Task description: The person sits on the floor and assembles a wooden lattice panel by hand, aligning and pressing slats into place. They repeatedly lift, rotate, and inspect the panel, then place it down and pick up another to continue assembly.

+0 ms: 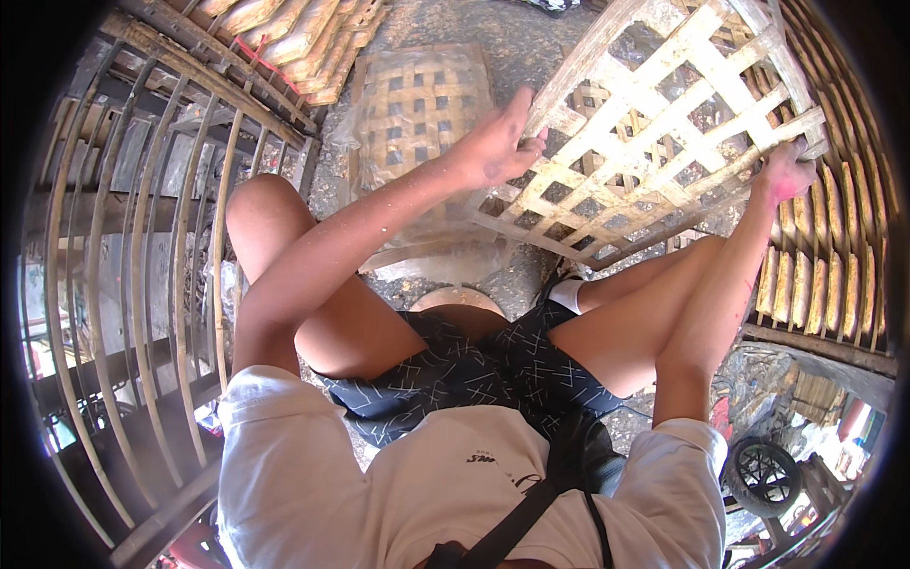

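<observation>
A slatted wood or bamboo lattice panel with a pale frame is tilted up in front of me on the right. My left hand grips its left edge, with the index finger stretched along the frame and the other fingers curled round it. At the panel's right corner, the fingers of my right hand are wrapped round the frame. The panel's lower edge reaches close to my right shin. To the left of it, a lattice panel under clear plastic lies on the floor, and my left forearm passes over its near part.
Upright slats form a rack on my left. Stacked pale slatted panels stand at the far left, and more rows of slats rise on my right. A black spoked wheel is at the lower right. I sit low, knees apart.
</observation>
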`<action>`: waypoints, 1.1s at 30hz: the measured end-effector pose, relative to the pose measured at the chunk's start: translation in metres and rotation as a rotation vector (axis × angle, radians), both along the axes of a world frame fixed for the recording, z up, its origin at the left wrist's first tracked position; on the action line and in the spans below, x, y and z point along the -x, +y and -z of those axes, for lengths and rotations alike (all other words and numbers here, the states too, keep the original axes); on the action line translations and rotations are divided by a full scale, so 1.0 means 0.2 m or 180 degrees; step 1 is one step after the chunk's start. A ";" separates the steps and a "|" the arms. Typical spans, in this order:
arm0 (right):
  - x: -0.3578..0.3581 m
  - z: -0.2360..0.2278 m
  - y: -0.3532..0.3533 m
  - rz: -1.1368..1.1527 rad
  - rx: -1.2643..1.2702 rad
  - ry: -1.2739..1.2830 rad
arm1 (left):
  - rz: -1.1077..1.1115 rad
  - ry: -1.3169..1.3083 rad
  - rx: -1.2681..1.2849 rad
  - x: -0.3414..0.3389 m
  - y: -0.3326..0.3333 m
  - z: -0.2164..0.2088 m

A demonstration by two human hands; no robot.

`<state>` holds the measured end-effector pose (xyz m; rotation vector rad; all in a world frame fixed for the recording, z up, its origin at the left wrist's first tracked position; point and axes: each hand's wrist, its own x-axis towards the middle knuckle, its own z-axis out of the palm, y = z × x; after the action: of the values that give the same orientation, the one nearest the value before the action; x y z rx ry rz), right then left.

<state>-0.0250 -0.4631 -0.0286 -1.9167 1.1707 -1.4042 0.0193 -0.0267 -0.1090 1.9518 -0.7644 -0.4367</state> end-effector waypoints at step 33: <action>0.01 0.03 -0.06 -0.0277 -0.0218 -0.0145 | -0.0276 -0.0761 -0.0230 0.02 -0.01 -0.08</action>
<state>-0.0268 -0.4746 -0.0341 -1.8561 1.0868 -1.3379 0.0157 -0.0288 -0.0927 2.1210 -0.8200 -0.1821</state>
